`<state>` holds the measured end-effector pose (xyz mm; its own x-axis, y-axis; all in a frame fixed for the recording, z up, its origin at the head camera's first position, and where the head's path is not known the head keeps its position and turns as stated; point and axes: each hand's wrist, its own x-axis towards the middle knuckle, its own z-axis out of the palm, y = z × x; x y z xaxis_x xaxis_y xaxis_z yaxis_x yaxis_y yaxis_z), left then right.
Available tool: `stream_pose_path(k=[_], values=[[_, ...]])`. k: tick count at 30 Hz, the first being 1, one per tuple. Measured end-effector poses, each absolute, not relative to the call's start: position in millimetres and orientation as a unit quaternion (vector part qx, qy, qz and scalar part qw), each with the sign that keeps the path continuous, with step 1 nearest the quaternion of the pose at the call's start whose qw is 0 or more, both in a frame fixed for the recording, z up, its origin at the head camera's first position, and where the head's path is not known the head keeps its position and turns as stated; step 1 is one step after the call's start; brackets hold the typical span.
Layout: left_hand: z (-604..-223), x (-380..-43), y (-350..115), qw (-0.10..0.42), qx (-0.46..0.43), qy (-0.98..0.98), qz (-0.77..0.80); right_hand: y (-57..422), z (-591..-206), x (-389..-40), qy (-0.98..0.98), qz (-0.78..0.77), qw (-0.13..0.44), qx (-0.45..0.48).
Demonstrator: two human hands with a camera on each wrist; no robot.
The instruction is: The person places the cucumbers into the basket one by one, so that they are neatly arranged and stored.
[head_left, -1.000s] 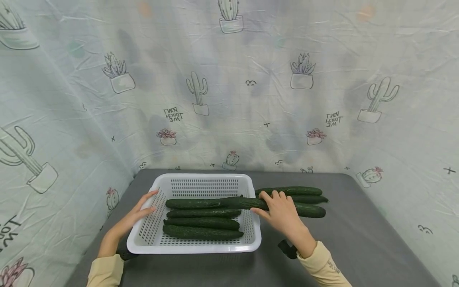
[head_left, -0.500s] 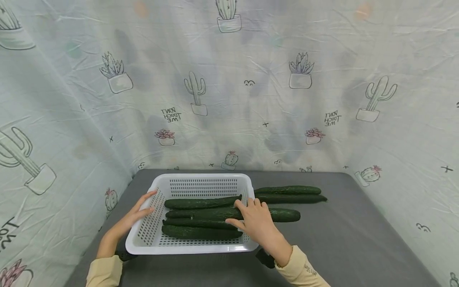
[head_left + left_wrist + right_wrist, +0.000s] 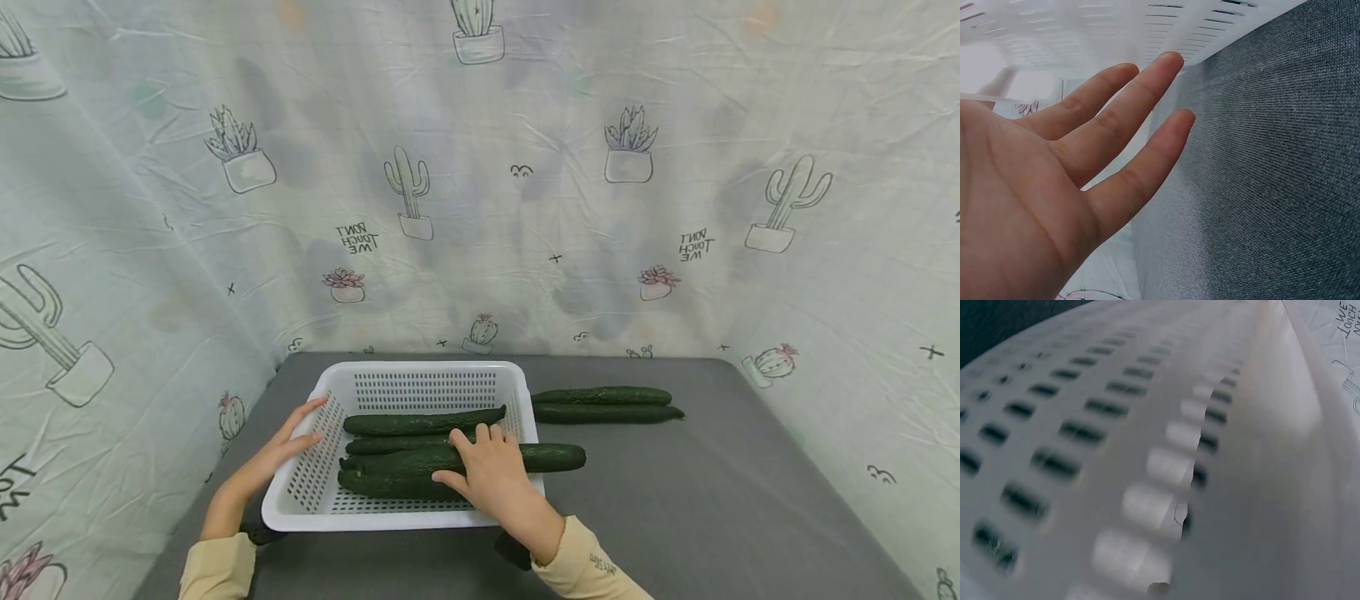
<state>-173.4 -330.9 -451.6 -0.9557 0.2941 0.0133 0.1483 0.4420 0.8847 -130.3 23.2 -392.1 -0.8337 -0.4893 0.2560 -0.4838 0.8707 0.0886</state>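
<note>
My right hand point(image 3: 495, 471) grips a long dark green cucumber point(image 3: 557, 457) from above. One end of it lies over other cucumbers in the white slotted basket point(image 3: 405, 522); the other end juts past the right rim. Several cucumbers point(image 3: 422, 424) lie side by side inside. At the basket's left rim, my left hand point(image 3: 273, 450) rests with index finger and thumb over the edge. The left wrist view shows three straight fingers of that hand point(image 3: 1104, 137) outside the basket wall point(image 3: 1116, 25). Only the basket's slotted wall point(image 3: 1260, 487) fills the right wrist view; the right hand is out of sight there.
Two more cucumbers point(image 3: 603, 395) lie parallel on the grey table point(image 3: 675, 483), right of the basket's far corner. Behind and at both sides hangs a pale curtain point(image 3: 480, 225) printed with potted cacti.
My right hand has carried the cucumber left and toward the near side, from the table's right part to over the basket. The left hand and basket stay put.
</note>
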Motion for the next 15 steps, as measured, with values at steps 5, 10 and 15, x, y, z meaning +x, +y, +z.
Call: stream_pose_path(k=[5, 10, 15], values=[[-451.4, -173.5, -331.2, 0.070, 0.129, 0.845, 0.514, 10.4, -393.7, -127.5, -0.956, -0.019, 0.139, 0.256], [-451.9, -174.2, -331.2, 0.073, 0.123, 0.846, 0.514, -0.8, -396.2, -129.3, -0.963, -0.035, 0.099, 0.248], [-451.9, -174.4, -330.5, 0.076, 0.122, 0.845, 0.515, -10.7, -400.9, -131.2, -0.966, -0.039, 0.078, 0.245]])
